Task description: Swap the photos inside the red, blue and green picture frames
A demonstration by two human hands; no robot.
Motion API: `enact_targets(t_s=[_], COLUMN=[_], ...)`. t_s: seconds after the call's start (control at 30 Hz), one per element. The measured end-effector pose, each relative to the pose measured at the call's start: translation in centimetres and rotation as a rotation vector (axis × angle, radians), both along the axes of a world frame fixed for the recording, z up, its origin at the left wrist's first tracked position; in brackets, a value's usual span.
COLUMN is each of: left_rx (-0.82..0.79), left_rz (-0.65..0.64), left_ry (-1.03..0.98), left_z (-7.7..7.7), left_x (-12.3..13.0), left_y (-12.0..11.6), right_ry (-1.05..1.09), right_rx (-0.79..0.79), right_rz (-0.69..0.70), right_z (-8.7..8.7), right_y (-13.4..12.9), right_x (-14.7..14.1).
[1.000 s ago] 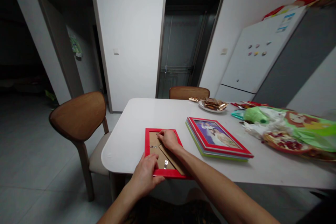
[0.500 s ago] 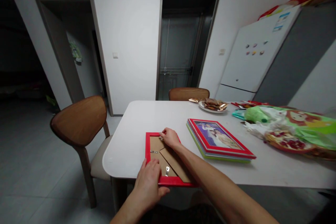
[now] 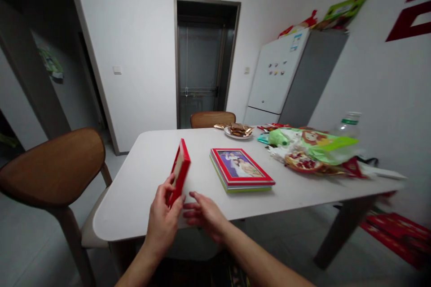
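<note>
A red picture frame (image 3: 182,171) is tipped up on its edge above the table, its narrow side toward me. My left hand (image 3: 164,210) grips its near end, thumb on one side and fingers on the brown backing side. Just right of the frame, my right hand (image 3: 206,215) has its fingers stretched out and holds nothing; it looks apart from the frame. To the right lies a stack of picture frames (image 3: 220,172), a red one with a photo of people on top and a green one at the bottom.
On the white table (image 3: 134,179) stand a plate of wrapped snacks (image 3: 238,131), a green plastic bag (image 3: 332,143), an opened pomegranate (image 3: 303,162) and a clear bottle (image 3: 350,125). Wooden chairs stand at the left (image 3: 57,166) and far side (image 3: 213,119).
The red frame, which lay face down under both hands, is now lifted and turned on edge in my left hand. My right hand has let go. The view has swung right.
</note>
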State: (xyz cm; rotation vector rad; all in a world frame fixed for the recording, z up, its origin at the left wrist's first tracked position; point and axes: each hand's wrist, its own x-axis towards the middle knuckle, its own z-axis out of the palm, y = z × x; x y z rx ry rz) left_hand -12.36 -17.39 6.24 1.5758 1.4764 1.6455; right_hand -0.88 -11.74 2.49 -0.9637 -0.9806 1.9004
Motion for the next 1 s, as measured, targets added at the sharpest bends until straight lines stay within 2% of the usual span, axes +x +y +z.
enact_targets(t_s=[0.03,0.07,0.17,0.27,0.33,0.43,0.5,0.6,0.7,0.8,1.0], left_rx=[0.022,0.038,0.106,0.184,0.128,-0.037,-0.116,-0.176,-0.197,-0.235,-0.381], left_rz=[0.003,-0.007,-0.066,-0.14,-0.234,-0.373,-0.352,-0.29,-0.251,-0.211,-0.171], left_ry=[-0.125,-0.224,-0.399,-0.512,-0.557,-0.534,-0.426,-0.257,-0.161,-0.059,0.055], left_z=[0.6,1.2,3.0,4.6,4.7,3.1,1.3,-1.1,-2.4,-3.1,-4.4], left_x=[0.8,1.6,3.7,4.7,5.5,7.8,9.9,12.7,13.7,13.6,12.8], left_y=[0.1,0.3,1.0,2.6,4.1,6.7,8.4,10.3,11.3,11.6,11.3], right_ry=[0.101,0.203,0.354,0.159,-0.077,-0.334,-0.435,-0.532,-0.573,-0.568,-0.47], right_rx=[-0.025,-0.004,0.138,0.224,0.258,0.301,0.293,0.278,0.284,0.295,0.218], right_rz=[0.04,0.01,-0.186,-0.311,-0.338,-0.338,-0.33,-0.286,-0.29,-0.274,-0.175], right_z=[0.1,0.3,2.0,4.6,6.3,7.6,7.5,6.1,4.4,3.1,1.7], right_y=[-0.8,-1.3,-0.8,2.2,4.9,8.8,10.8,12.8,13.8,14.0,13.2], right_x=[-0.9,-1.6,-1.1,3.8,8.3,14.5,17.5,20.4,21.7,22.2,22.0])
